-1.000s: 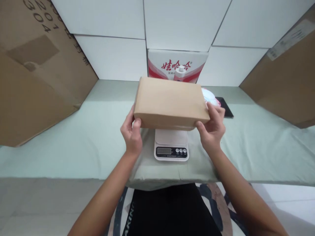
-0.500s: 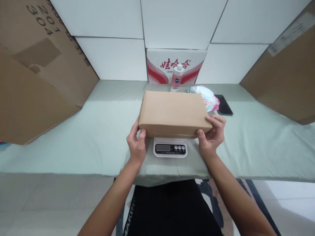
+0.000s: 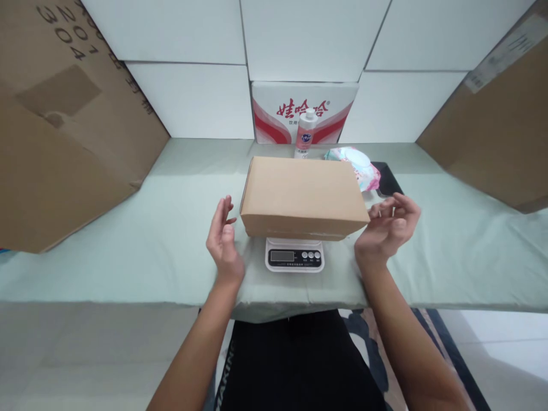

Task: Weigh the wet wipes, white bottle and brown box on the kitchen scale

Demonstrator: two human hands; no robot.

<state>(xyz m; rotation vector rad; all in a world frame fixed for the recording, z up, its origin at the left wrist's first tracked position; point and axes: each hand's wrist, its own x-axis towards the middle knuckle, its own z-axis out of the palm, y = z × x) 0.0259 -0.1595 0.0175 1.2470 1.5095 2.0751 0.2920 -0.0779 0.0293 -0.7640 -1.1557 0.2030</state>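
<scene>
I see the cardboard box [image 3: 303, 194] resting on the kitchen scale [image 3: 294, 254]; left hand [image 3: 222, 242] and right hand [image 3: 387, 227] are open, empty, just beside it. Reading the display remains.

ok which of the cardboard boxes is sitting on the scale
The small plain brown box between the open hands, resting on the white scale; the two large boxes lean at the sides.

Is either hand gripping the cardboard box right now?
No, the left hand and right hand are open beside the cardboard box, which sits on the scale.
</scene>
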